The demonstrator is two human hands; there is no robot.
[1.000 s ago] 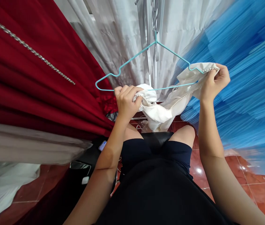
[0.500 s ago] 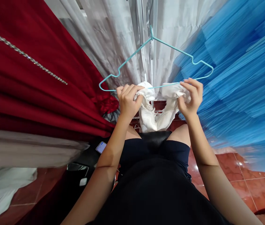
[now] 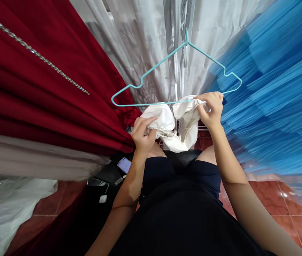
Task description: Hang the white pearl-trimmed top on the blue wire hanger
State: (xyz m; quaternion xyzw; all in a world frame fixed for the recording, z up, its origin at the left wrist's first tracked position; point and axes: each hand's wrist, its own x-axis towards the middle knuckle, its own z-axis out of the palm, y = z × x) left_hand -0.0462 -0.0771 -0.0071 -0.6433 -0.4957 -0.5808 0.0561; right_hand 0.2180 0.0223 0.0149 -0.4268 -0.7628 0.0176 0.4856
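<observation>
A white garment piece edged with small pearl beads [image 3: 161, 117] is draped at the lower bar of a light teal hanger [image 3: 164, 57]. Its two ends lie near the bar and the middle sags in a loop above my lap. My left hand [image 3: 143, 134] pinches the beaded edge on the left, a little below the bar. On the other side, my right hand [image 3: 212, 108] grips the right end of the garment together with the hanger's bar. The fingertips behind the cloth are hidden.
Red cloth [image 3: 60, 71] with a rhinestone strip hangs at left, blue tulle [image 3: 268, 106] at right, white curtains [image 3: 145, 39] behind. A phone [image 3: 124, 165] and a white charger [image 3: 103, 198] lie on a black surface by my left arm. Red tiles [image 3: 268, 199] cover the floor.
My left hand has come down off the bar to the garment's beaded edge. My right hand has moved left along the bar, and more of the cloth's left end now shows.
</observation>
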